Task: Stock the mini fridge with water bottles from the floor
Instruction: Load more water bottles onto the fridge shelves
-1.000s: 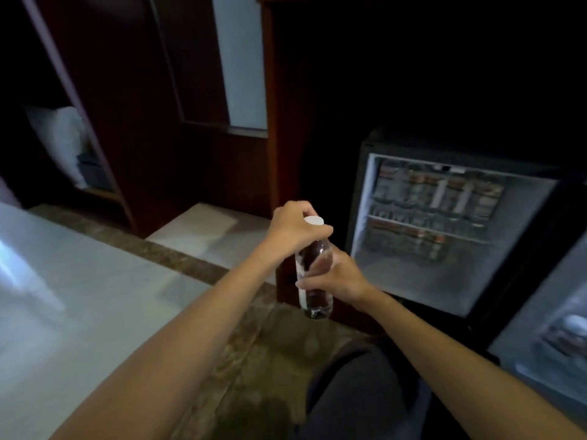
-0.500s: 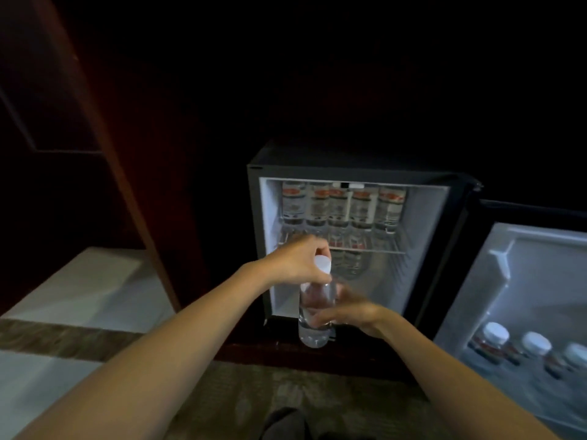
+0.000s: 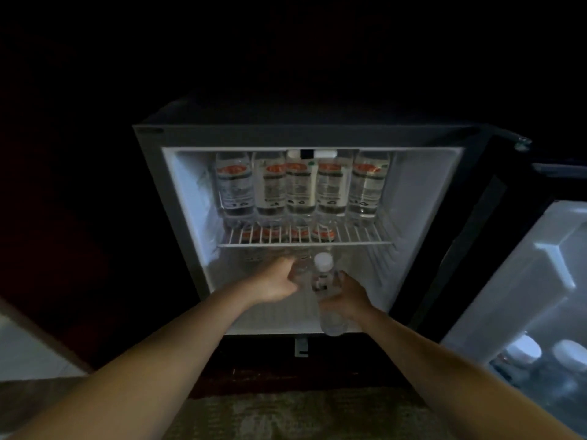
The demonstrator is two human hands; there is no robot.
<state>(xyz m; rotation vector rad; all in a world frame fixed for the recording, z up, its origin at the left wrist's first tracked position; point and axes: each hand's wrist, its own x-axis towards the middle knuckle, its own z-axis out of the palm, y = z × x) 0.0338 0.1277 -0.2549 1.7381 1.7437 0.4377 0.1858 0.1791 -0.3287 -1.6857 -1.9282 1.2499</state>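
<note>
the bottle point(image 3: 327, 290) is now inside the fridge point(image 3: 422, 217) mouth under the wire shelf point(image 3: 305, 241), no longer out in front of it. the right hand point(image 3: 347, 295) clamps its body; the left hand point(image 3: 276, 282) has left the cap and curls round a second, blurred bottle. judged: placement is nearly done

Wire shelf point(image 3: 305, 241) inside mini fridge point(image 3: 178, 198): five labelled water bottles point(image 3: 300, 188) upright in a row, touching side by side. Fridge floor point(image 3: 273, 319) below: more bottles at rear, partly hidden. Door rack point(image 3: 508, 373): white-capped bottles point(image 3: 568, 354).
</note>
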